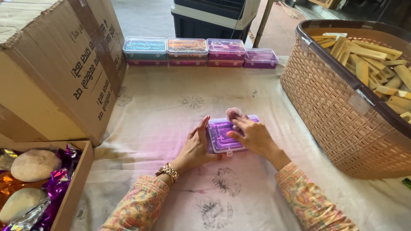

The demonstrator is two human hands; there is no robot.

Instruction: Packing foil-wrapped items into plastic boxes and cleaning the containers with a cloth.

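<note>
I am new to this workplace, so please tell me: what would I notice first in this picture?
In the centre, the left hand and right hand press on a small purple clear-lidded plastic box on the pale cloth-covered table. Behind it stands a row of similar coloured plastic boxes. At right, a large tan woven plastic basket holds wooden sticks.

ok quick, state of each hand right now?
Left hand: open, fingers flat against the left side of the purple box.
Right hand: open, resting on the box's clear lid, gripping nothing.

Cardboard box [55,64] at 10 o'clock, row of coloured boxes [199,52] at 12, wicker basket [342,107] of wood pieces [372,60] at 2.
</note>
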